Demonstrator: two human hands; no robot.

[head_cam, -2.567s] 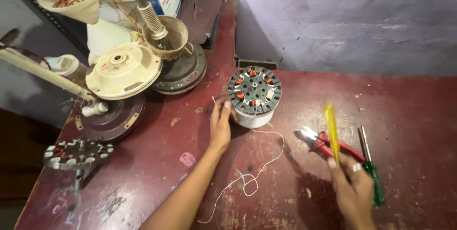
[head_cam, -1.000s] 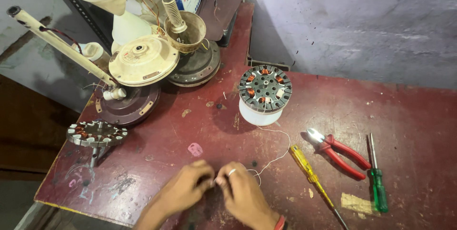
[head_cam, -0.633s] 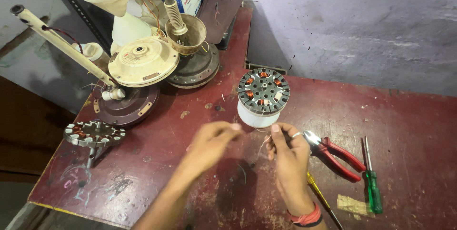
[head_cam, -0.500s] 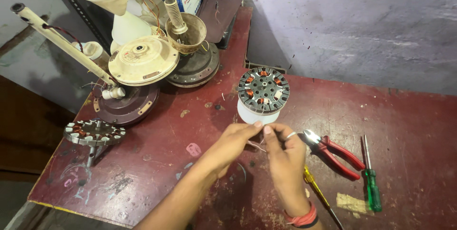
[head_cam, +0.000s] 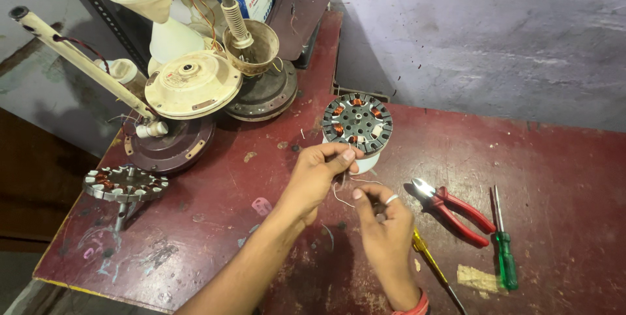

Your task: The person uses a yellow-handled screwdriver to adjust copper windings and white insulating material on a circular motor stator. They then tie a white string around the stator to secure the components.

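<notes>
The right hand (head_cam: 385, 227) is nearest, low on the red table (head_cam: 561, 152), with its fingers curled and pinching a thin white string (head_cam: 340, 192). Just above it, the left hand (head_cam: 316, 175) pinches the same string between thumb and finger. A yellow screwdriver (head_cam: 433, 269) lies partly under the right hand. Red pliers (head_cam: 456, 210) and a green screwdriver (head_cam: 503, 250) lie off to the right. Just behind the hands sits a round motor part (head_cam: 357, 122) with copper coils, on a white spool. Far back on the left stand old fan parts (head_cam: 192, 83).
</notes>
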